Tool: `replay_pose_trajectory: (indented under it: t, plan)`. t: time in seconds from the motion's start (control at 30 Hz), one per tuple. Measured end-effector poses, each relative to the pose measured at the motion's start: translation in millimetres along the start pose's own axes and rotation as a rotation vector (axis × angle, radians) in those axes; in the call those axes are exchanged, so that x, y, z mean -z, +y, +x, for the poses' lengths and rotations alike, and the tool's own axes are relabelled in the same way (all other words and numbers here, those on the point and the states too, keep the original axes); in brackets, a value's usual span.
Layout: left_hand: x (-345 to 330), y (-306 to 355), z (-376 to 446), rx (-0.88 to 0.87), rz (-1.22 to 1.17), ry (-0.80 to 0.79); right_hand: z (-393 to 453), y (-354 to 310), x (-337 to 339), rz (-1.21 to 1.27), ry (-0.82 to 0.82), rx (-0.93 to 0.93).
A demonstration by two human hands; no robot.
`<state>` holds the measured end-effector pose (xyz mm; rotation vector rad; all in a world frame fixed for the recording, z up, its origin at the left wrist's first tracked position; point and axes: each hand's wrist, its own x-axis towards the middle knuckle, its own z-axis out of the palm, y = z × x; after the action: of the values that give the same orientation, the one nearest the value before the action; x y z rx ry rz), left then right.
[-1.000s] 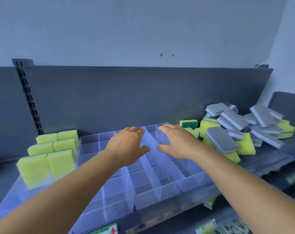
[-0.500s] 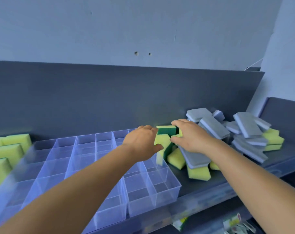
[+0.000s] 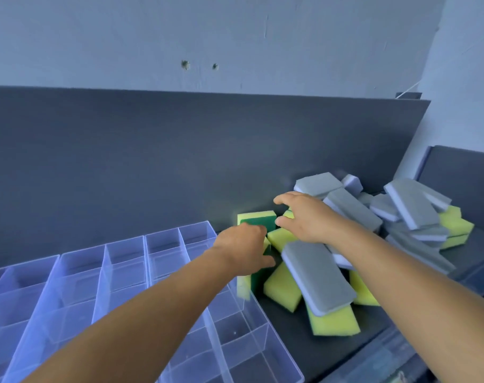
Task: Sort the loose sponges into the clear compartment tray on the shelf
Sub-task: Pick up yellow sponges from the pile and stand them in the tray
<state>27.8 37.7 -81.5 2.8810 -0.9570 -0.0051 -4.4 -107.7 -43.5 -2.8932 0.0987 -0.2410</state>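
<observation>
The clear compartment tray lies on the dark shelf at the lower left, and the compartments in view hold nothing. Right of it sits a heap of loose sponges, some yellow with grey tops, some grey. My left hand is closed over the top of a green-and-yellow sponge standing on edge against the tray's right wall. My right hand hovers over the heap, fingers spread, fingertips at the right edge of a second green-and-yellow sponge leaning at the back.
A dark back panel rises behind the shelf, with a pale wall above it. The shelf surface shows bare between the tray and the heap. Another dark panel stands at the far right.
Both hands have moved right from above the tray to the sponge heap. My left hand has closed on an upright green-and-yellow sponge. The view has swung right, and the yellow sponges at the left are out of sight.
</observation>
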Motion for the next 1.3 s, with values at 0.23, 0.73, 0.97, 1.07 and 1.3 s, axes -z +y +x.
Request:
replay_pose_trajectory:
  t: [0.23,0.73,0.97,1.07,1.3]
  plan:
    - [11,-4,15,0.019,-0.124,0.074,37,13,-10,0.032,-0.050,0.012]
    - [38,-28,9,0.202,-0.070,0.292,96,17,-37,-0.208,-0.285,0.267]
    - [47,-31,2,0.167,-0.141,0.040,98,22,-26,-0.161,-0.172,0.290]
    - [55,-31,-4,0.186,-0.131,-0.005,100,24,-9,-0.037,-0.064,0.263]
    - [65,-27,-21,0.368,0.060,0.215,73,-2,13,0.224,-0.023,0.350]
